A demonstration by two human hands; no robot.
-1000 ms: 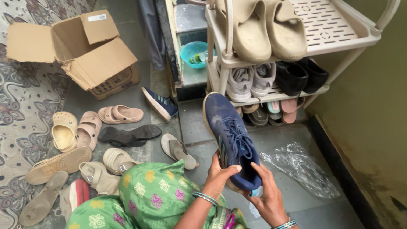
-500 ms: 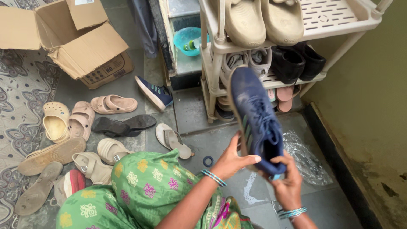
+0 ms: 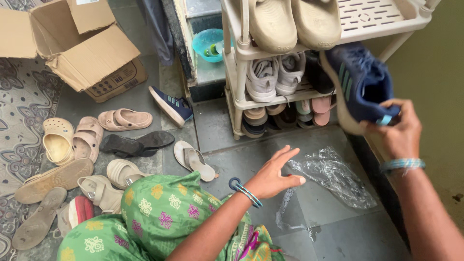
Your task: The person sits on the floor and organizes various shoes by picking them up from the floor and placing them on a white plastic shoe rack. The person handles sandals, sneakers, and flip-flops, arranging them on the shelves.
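One blue sneaker [image 3: 360, 82] in right hand [image 3: 397, 133], seemingly touching rack [image 3: 382, 21] edge.

Green floral garment [image 3: 159, 212], blue bangles [image 3: 402, 164] on both wrists.

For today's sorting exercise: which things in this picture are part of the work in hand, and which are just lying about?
In hand:
right hand, gripping the blue sneaker
left hand, open above the clear plastic wrap
shoe rack

Lying about:
cardboard box
matching blue sneaker
white flip-flop
yellow clog
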